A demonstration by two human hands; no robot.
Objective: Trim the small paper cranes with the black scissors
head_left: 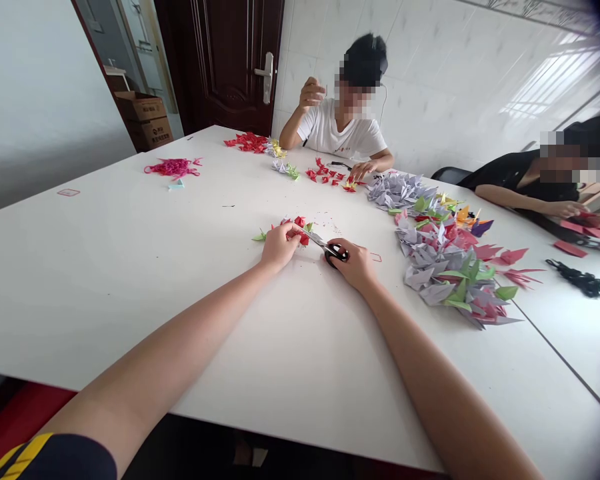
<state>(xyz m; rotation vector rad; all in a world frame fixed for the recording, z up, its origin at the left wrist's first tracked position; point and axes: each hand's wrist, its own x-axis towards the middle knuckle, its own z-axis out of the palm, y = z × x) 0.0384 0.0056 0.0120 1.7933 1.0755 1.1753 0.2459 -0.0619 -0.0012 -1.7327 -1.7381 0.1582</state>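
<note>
Red and green origami folds (pixel 300 222) sit pinched in our left hand (pixel 279 245) over the white table (pixel 130 300). Our right hand (pixel 349 263) grips the black-handled scissors (pixel 336 253), their blades reaching into the paper. Our hands are close but apart. A firm pinch near the blades helps us cut cleanly. Heaped paper cranes (pixel 450 260) lie beyond our right hand.

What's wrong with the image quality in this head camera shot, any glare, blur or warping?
In the head view, the wide lens bows the table edges and stretches the left forearm and right forearm; a bright glare streaks the tiled wall; the right corners darken and blur.
</note>
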